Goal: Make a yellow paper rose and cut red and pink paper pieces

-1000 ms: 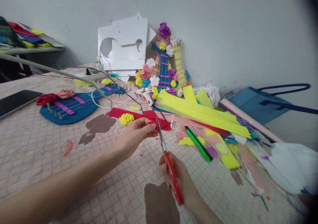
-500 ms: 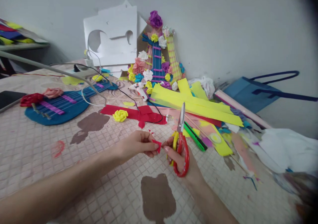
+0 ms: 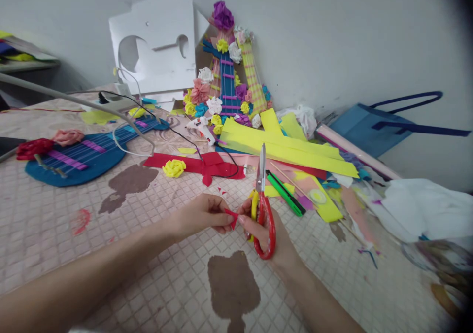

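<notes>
Between the fingertips of my left hand (image 3: 209,215) is a small piece of red crepe paper (image 3: 232,216), pinched at one side. My right hand (image 3: 264,227) pinches the piece's other side with thumb and finger. Hooked on that same hand, a pair of scissors (image 3: 263,195) with red and yellow handles points its blades upward, away from the paper. Just beyond the hands lie red paper strips (image 3: 221,165), a yellow paper flower (image 3: 174,168) and tiny red scraps (image 3: 221,191).
A blue paper guitar (image 3: 81,158) lies at left. Behind stand a white hot glue gun (image 3: 202,127), flower-covered guitar models (image 3: 227,84) and cut white foam board (image 3: 155,42). To the right are yellow paper strips (image 3: 288,148), a green utility knife (image 3: 284,193) and a blue bag (image 3: 371,128).
My right thumb and finger have come onto the red paper piece, which now looks pinched and narrowed in the middle. The scissors have shifted slightly left in view with my right hand.
</notes>
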A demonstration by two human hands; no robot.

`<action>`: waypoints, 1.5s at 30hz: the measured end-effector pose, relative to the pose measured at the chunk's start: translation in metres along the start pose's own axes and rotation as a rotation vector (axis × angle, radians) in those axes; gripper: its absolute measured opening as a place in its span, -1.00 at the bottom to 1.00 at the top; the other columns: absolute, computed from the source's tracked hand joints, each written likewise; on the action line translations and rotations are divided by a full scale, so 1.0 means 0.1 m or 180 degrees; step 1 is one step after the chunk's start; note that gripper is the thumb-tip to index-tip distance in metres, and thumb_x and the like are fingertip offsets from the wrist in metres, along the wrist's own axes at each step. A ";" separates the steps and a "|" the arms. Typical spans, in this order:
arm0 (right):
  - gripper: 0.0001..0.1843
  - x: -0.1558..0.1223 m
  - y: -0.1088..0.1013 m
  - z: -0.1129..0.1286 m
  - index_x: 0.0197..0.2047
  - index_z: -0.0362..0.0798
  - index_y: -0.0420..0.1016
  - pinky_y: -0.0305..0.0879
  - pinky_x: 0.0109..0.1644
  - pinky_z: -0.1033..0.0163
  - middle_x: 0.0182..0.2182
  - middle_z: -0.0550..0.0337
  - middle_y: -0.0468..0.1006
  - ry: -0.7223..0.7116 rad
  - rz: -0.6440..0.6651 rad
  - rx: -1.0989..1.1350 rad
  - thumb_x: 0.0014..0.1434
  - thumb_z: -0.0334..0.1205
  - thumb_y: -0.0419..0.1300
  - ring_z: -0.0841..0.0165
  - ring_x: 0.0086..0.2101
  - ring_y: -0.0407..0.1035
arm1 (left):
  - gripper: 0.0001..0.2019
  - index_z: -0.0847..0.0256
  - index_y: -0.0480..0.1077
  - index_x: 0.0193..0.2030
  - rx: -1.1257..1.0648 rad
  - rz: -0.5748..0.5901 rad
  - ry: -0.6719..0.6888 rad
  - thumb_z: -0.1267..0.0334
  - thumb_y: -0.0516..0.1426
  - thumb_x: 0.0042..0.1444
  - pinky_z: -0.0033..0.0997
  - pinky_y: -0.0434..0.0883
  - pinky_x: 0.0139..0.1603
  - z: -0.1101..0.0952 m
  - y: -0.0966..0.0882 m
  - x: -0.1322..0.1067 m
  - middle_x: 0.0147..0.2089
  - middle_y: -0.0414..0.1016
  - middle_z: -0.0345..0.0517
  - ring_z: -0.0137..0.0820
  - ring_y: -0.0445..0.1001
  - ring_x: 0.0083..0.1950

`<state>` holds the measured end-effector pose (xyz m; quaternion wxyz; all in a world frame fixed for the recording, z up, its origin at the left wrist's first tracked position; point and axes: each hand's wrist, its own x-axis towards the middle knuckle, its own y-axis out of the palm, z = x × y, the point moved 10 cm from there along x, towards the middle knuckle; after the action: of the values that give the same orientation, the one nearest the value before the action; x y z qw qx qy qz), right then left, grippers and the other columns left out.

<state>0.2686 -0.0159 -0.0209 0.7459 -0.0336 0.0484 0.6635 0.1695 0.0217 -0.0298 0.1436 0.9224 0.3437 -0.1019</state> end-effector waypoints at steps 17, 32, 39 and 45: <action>-0.80 -0.03 0.04 0.14 -0.36 -0.03 0.27 0.18 -0.57 0.39 -0.46 0.29 0.37 -0.0159 -0.0280 -0.0503 -0.06 -0.22 0.22 0.51 -0.58 0.19 | -0.67 0.29 0.25 -0.20 0.0103 -0.0105 0.0508 0.21 0.24 -0.04 -0.46 0.32 -0.38 -0.07 0.02 0.04 -0.38 0.42 -0.18 -0.50 0.37 -0.40; -0.72 0.05 -0.09 -0.26 -0.33 -0.01 0.32 0.13 -0.65 0.40 -0.52 0.40 0.38 0.0485 -0.0393 0.0753 -0.11 -0.21 0.32 0.57 -0.68 0.18 | -0.93 0.26 0.25 -0.38 0.0874 -0.0417 0.1071 0.42 0.10 0.02 -0.49 0.28 -0.39 -0.33 -0.09 -0.05 -0.45 0.34 -0.26 -0.53 0.32 -0.42; -0.71 0.05 -0.08 -0.28 -0.33 -0.02 0.35 0.11 -0.63 0.40 -0.59 0.43 0.37 0.0549 -0.0352 0.1017 -0.14 -0.24 0.35 0.57 -0.69 0.18 | -0.62 0.27 0.43 -0.25 0.1825 -0.0254 0.1270 0.66 -0.06 -0.12 -0.43 0.37 -0.20 -0.44 0.01 -0.11 -0.24 0.50 -0.13 -0.43 0.45 -0.20; -0.71 0.05 -0.05 -0.27 -0.34 -0.01 0.34 0.11 -0.63 0.41 -0.59 0.42 0.36 0.0534 -0.0282 0.1023 -0.13 -0.23 0.35 0.56 -0.68 0.17 | -0.74 0.26 0.42 -0.27 0.1948 -0.0335 0.1600 0.59 0.06 -0.08 -0.44 0.39 -0.15 -0.46 0.02 -0.12 -0.25 0.48 -0.17 -0.47 0.43 -0.23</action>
<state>0.2738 -0.0147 -0.0483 0.7635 0.0287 0.2143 0.6086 0.1660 0.0290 0.0174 -0.2318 0.8999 0.3686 0.0220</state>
